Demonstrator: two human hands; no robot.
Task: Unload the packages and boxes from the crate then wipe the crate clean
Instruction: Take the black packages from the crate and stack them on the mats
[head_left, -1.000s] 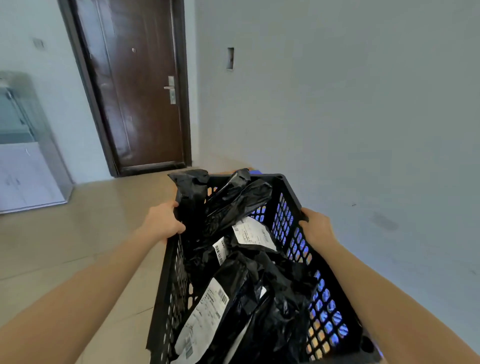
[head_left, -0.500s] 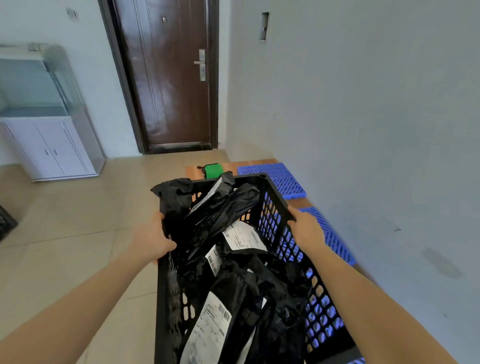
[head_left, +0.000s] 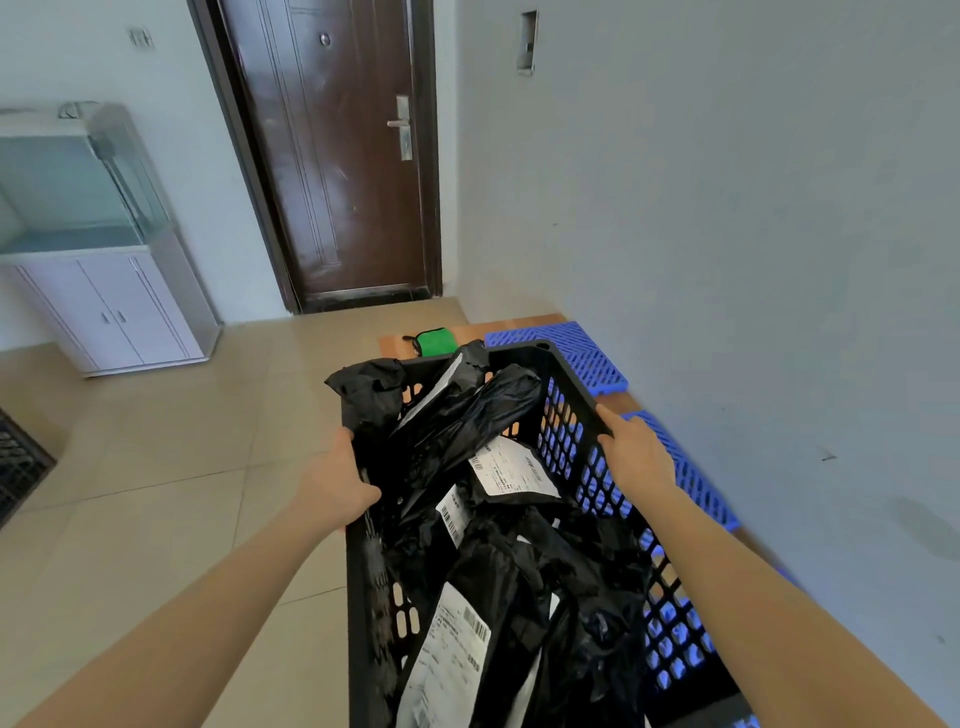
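Crate (head_left: 569, 374) of black perforated plastic fills the view from the centre down to 6 o'clock, its long sides running away from the person. The left hand (head_left: 337, 483) grasps the left rim at 9 o'clock of the crate, thumb hooked over the edge toward the inside. The right hand (head_left: 636, 452) clasps the right rim at 3 o'clock, fingers wrapped down over the outer side. Whether the crate's bottom touches the floor cannot be told.

Inside lie crumpled black plastic mailer packages (head_left: 467, 415), heaped on one another and filling the crate. One long package leans toward 1 o'clock and reaches the far rim; another bunches over the far left corner at 11 o'clock. A white shipping label (head_left: 511, 470) faces up near the middle, and a larger white barcode label (head_left: 452, 654) shows on a package at 6 o'clock.

Past the far rim, at 12 o'clock of the crate, a small green cloth (head_left: 436, 341) lies on an orange-brown board (head_left: 467, 332). Blue plastic lattice mats (head_left: 576, 351) lie along the grey wall (head_left: 727, 208) from 1 to 3 o'clock, partly seen through the crate's right side. A dark brown door (head_left: 337, 156) with a metal handle stands at 12 o'clock of the view. At 9 to 10 o'clock, a glass tank (head_left: 67, 192) sits on a white cabinet (head_left: 114, 312). Beige floor tiles (head_left: 156, 467) spread at 8 o'clock.
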